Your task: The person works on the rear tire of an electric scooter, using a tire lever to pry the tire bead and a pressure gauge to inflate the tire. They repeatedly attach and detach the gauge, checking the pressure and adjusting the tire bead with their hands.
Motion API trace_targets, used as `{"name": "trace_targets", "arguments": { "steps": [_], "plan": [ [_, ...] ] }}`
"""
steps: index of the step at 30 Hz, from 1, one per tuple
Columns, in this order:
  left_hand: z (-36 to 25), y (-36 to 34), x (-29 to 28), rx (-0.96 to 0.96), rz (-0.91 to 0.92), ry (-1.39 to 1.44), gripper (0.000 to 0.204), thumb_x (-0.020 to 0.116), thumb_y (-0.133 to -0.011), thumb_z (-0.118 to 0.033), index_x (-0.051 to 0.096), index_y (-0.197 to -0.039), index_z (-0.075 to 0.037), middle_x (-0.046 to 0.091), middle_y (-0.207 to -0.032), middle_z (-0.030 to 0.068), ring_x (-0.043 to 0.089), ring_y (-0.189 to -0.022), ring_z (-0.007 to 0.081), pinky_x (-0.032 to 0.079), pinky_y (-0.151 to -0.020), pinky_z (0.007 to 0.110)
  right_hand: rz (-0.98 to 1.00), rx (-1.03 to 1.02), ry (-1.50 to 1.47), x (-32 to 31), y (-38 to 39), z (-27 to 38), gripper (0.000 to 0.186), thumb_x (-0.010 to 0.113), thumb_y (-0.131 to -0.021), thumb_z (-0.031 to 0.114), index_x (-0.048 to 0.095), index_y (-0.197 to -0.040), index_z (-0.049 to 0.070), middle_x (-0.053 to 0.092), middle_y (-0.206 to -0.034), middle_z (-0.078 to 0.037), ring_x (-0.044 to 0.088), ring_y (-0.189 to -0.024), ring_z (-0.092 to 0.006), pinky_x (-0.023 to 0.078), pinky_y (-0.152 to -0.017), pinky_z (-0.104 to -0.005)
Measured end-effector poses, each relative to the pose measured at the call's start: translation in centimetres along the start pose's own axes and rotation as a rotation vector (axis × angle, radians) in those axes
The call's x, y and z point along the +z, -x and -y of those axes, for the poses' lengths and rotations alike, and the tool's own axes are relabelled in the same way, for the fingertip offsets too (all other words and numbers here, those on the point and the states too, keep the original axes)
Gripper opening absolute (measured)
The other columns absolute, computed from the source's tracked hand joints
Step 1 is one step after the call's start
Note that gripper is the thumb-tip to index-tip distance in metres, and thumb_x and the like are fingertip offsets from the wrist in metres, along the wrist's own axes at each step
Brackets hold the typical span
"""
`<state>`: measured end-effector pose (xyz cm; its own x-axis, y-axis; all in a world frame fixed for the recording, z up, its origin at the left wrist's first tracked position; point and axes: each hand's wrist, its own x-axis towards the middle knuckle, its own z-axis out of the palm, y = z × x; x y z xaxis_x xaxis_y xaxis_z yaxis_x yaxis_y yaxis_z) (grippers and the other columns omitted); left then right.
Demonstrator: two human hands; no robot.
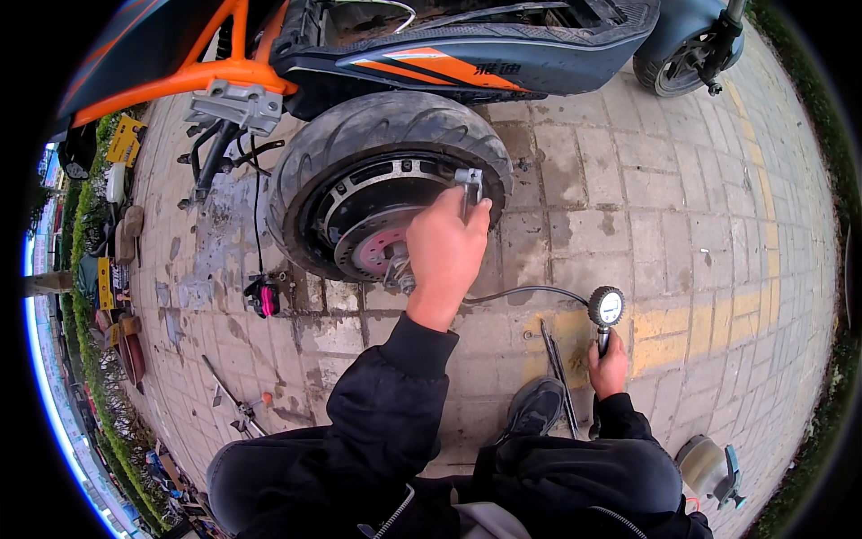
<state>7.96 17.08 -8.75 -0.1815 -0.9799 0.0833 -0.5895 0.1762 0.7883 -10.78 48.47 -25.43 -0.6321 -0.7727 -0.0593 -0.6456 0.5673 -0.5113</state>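
My left hand (447, 250) is closed around a metal air chuck (469, 180), held over the right side of the wheel's rim. The fingers hide whether it sits on a valve. The wheel has a worn black tyre (386, 126), a dark hub and a pinkish brake disc (373, 248). It leans beside the scooter's body (449, 67). From beneath my left hand a thin black hose (530, 289) runs right to a round tyre pressure gauge (607, 307). My right hand (609, 366) grips the gauge's handle, low above the paving.
A pink and black brake caliper (264, 296) lies at the end of a cable left of the wheel. Long thin metal bars (558, 377) rest beside my shoe (535, 409). A metal tool (239, 402) lies lower left, and a teal-handled item (718, 469) stands lower right.
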Motion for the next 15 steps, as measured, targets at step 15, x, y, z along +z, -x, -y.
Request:
{"name": "trace_targets", "arguments": {
  "steps": [15],
  "plan": [
    [0.81,-0.17,0.43,0.094,-0.081,-0.009,0.025,0.073,-0.081,-0.017,0.07,-0.096,0.003,0.063,-0.061,0.0103,0.055,-0.049,0.0135,0.044,-0.051,0.029,0.019,0.006,-0.028,-0.12,0.13,0.19,0.046,0.064,-0.086,0.019,0.052,-0.125,-0.003,0.061,-0.103,-0.025,0.061,-0.088,-0.0433,0.05,-0.074,-0.0476]
  ]
}}
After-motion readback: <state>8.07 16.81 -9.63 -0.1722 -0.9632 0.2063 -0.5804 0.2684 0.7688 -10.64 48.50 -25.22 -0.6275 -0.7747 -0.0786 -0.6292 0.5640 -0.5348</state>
